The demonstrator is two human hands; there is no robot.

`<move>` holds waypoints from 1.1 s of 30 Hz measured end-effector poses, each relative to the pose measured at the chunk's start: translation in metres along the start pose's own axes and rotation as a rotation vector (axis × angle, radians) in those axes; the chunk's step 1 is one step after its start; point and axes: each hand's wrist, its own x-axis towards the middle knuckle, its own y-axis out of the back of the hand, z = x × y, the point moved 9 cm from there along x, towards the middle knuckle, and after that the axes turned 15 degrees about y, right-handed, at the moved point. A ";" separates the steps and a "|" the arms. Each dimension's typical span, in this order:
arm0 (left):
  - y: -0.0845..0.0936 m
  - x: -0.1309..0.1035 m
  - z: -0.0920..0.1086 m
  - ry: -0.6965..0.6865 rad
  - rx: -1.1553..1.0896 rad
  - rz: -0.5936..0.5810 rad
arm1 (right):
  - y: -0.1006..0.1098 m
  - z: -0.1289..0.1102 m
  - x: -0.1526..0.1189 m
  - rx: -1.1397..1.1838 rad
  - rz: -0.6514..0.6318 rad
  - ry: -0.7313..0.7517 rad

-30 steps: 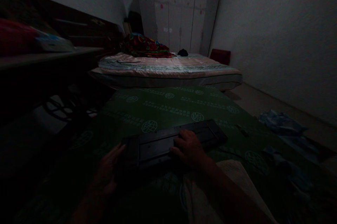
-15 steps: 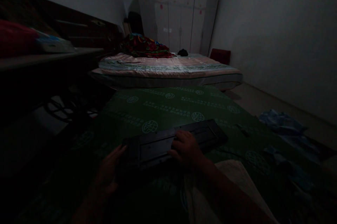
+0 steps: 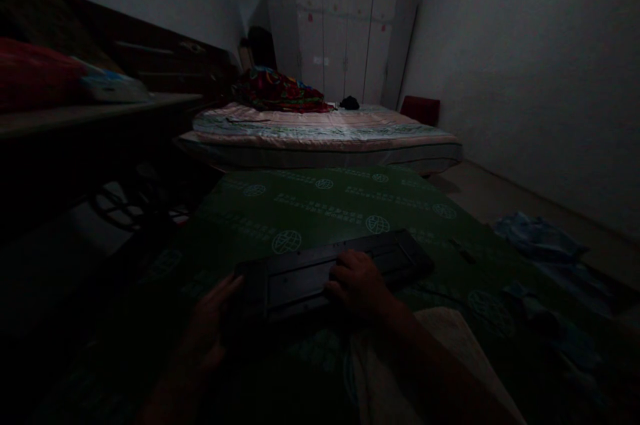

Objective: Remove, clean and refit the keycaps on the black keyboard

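Observation:
A long black keyboard [image 3: 300, 282] lies at a slant on the green table, seemingly with its ribbed underside up. My left hand [image 3: 213, 318] grips its left end, fingertips at the far corner and thumb low at the near side. Over the middle of the keyboard is my right hand [image 3: 357, 282], fingers curled together and touching the surface. Whatever may be inside those fingers is hidden. Below my right forearm a pale cloth [image 3: 450, 338] is spread. From the keyboard's right side runs a dark cable [image 3: 445, 295]. Dim light hides much detail.
The green table top [image 3: 320, 212] bears printed globe marks. Beyond it stands a bed [image 3: 330, 138] with a red patterned blanket [image 3: 285, 90]. Bluish cloth [image 3: 540, 238] lies at the right. To the left is a shelf [image 3: 170, 102] with a red bag [image 3: 37, 75].
The whole view has shifted slightly. My right hand stays curled on the middle of the keyboard, and my left hand keeps its place at the left end.

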 end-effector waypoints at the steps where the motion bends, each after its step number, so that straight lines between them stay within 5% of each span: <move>1: -0.001 0.001 -0.001 0.011 -0.009 -0.016 | 0.001 0.002 0.000 0.004 0.005 -0.005; 6: 0.000 0.006 -0.003 -0.025 0.019 -0.032 | 0.015 0.032 -0.005 0.006 0.008 -0.177; 11: 0.003 0.008 -0.004 -0.066 0.022 -0.017 | 0.007 0.081 -0.002 0.119 -0.319 -0.380; 17: 0.004 0.006 -0.001 -0.103 0.009 -0.029 | -0.017 0.122 0.015 0.327 -0.572 -0.337; 23: 0.009 0.003 0.002 -0.127 0.049 -0.006 | -0.030 0.127 0.015 0.475 -0.767 -0.313; 33: 0.010 0.003 0.007 -0.201 0.078 0.005 | 0.004 0.124 0.025 0.404 -0.722 -0.347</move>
